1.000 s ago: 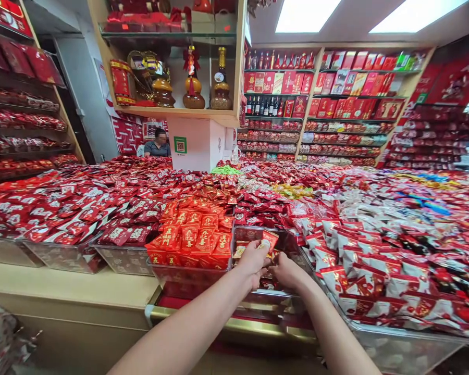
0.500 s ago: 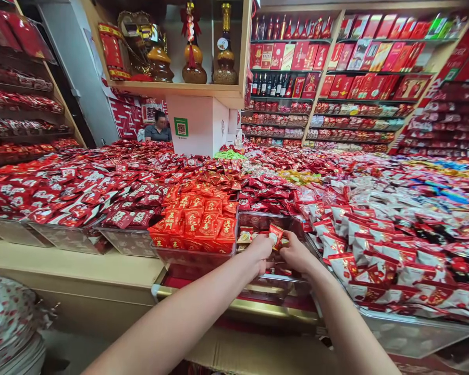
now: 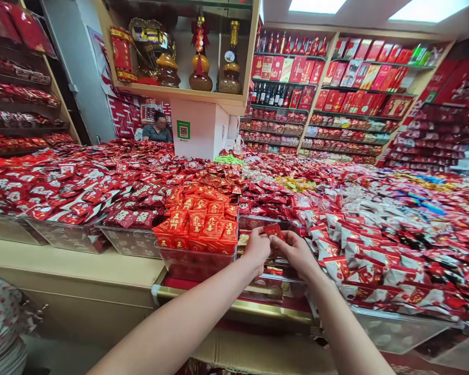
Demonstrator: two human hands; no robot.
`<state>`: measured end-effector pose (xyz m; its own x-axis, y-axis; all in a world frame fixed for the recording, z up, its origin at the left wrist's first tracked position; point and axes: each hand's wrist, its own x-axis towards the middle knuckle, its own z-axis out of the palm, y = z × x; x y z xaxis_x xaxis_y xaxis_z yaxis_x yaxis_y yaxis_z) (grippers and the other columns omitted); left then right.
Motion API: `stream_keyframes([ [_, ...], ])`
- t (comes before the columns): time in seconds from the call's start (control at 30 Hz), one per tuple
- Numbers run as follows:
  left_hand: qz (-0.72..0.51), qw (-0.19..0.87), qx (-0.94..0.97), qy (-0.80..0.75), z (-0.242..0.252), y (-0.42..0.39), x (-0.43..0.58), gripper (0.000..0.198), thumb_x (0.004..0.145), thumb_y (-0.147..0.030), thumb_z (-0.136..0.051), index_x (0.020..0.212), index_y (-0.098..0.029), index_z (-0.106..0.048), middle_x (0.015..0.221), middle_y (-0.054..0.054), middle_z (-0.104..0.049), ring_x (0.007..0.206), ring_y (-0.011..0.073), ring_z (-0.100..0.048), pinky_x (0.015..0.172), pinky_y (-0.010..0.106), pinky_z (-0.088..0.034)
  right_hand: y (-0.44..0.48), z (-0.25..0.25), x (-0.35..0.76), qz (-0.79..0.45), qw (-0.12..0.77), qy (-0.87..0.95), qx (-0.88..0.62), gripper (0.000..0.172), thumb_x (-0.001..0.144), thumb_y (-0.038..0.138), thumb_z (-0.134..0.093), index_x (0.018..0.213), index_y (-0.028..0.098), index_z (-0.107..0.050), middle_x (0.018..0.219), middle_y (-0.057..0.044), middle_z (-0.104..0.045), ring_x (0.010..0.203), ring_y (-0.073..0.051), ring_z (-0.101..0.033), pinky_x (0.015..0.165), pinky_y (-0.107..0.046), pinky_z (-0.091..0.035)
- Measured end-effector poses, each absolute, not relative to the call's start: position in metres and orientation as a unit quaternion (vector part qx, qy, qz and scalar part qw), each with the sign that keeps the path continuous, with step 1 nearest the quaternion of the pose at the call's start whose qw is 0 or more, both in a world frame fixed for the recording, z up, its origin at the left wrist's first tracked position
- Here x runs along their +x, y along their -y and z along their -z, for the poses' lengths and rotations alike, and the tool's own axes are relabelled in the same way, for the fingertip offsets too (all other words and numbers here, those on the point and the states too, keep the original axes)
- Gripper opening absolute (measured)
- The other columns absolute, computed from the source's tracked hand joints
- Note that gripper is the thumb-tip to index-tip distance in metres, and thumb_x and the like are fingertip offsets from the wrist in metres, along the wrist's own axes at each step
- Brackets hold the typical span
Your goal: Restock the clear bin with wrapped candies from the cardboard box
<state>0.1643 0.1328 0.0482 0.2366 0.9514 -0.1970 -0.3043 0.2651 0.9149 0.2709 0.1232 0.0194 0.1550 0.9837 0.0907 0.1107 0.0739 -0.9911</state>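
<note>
Over a clear plastic bin (image 3: 271, 284), both of my hands meet at a small red candy packet (image 3: 274, 230). My left hand (image 3: 259, 249) has its fingers closed on the packet's left side. On its right side, my right hand (image 3: 296, 251) pinches it between thumb and fingers. A few packets lie low inside the bin beneath my hands, partly hidden by them. Just left of the bin is a heap of bright red packets (image 3: 199, 221) with gold lettering. To the right, white-and-red packets (image 3: 359, 250) are piled high.
More bins of red packets (image 3: 136, 216) line the counter (image 3: 82, 268). Above it hangs a display cabinet (image 3: 180, 94) with gourd-shaped bottles. An open cardboard box (image 3: 273, 351) sits below my arms. A person (image 3: 157, 130) is behind the counter; patterned fabric (image 3: 0, 312) is at lower left.
The packet between my hands has turned, now showing a plain dark red side. My right hand has come closer to my left. The camera view has tilted up slightly.
</note>
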Motion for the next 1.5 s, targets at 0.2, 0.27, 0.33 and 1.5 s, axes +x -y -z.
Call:
stream_keyframes([
  [0.2, -0.496, 0.684, 0.389, -0.367, -0.058, -0.127, 0.149, 0.003, 0.073, -0.015, -0.057, 0.075, -0.013, -0.058, 0.064, -0.002, -0.059, 0.053, 0.0087, -0.053, 0.05, 0.021, -0.04, -0.114, -0.031, 0.264, -0.448, 0.581, 0.507, -0.453, 0.03, 0.063, 0.038, -0.065, 0.081, 0.016, -0.056, 0.073, -0.001, -0.063, 0.063, -0.012, -0.056, 0.06, -0.025, -0.045],
  [0.27, -0.502, 0.691, 0.379, -0.356, -0.056, -0.128, 0.147, 0.008, 0.073, -0.021, -0.058, 0.074, -0.013, -0.058, 0.063, -0.001, -0.06, 0.053, 0.0091, -0.053, 0.051, 0.021, -0.039, -0.112, -0.032, 0.263, -0.436, 0.586, 0.509, -0.456, 0.03, 0.064, 0.038, -0.064, 0.082, 0.016, -0.056, 0.073, -0.002, -0.063, 0.062, -0.011, -0.055, 0.059, -0.025, -0.044],
  [0.33, -0.512, 0.697, 0.369, -0.341, -0.055, -0.127, 0.148, 0.012, 0.073, -0.026, -0.058, 0.074, -0.015, -0.059, 0.066, -0.001, -0.061, 0.057, 0.0086, -0.054, 0.052, 0.019, -0.038, -0.11, -0.031, 0.262, -0.378, 0.598, 0.516, -0.483, 0.03, 0.064, 0.038, -0.063, 0.083, 0.016, -0.056, 0.074, -0.002, -0.063, 0.062, -0.012, -0.055, 0.059, -0.026, -0.044],
  [1.5, -0.343, 0.197, 0.843, -0.365, 0.014, -0.012, -0.075, 0.023, 0.078, -0.013, -0.045, 0.094, -0.026, -0.054, 0.068, 0.0, -0.06, 0.063, 0.0134, -0.055, 0.059, 0.023, -0.044, -0.137, -0.046, 0.259, -0.306, 0.481, 0.461, -0.68, 0.013, 0.054, 0.025, -0.063, 0.058, 0.017, -0.054, 0.045, 0.003, -0.053, 0.039, -0.008, -0.042, 0.038, -0.022, -0.03],
])
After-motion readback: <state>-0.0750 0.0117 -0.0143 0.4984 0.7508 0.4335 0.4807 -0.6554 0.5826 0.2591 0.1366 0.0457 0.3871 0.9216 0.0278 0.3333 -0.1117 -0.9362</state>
